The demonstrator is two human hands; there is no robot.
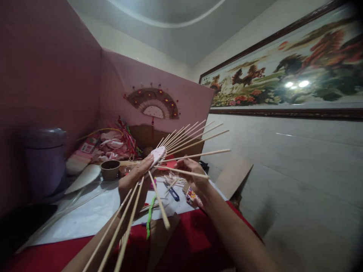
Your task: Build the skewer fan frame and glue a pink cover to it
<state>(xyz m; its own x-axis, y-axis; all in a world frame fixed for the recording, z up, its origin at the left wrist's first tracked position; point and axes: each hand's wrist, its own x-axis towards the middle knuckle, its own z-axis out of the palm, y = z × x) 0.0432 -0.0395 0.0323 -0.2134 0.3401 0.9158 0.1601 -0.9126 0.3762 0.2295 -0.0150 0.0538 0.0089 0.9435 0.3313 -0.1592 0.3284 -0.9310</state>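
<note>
A fan frame of thin wooden sticks spreads out from a pale pink, speckled rounded base [158,154]. My left hand [134,177] is closed on this base, with its fingers partly hidden behind the sticks. Several sticks point away to the upper right, and others slant down over my left forearm. To the right, my right hand [193,172] has its fingers curled at a wooden stick [211,153] of the frame. Another stick [195,174] crosses in front of that hand. One stick [160,204] points down toward me between my arms.
A blue cutter [172,192], a green fuzzy strip [150,217] and small stick pieces lie on the white sheet [82,217]. Farther back are a brown cup [110,170], a purple bin [45,162] and pink fabric [112,141]. A decorated fan [153,102] hangs on the pink panel.
</note>
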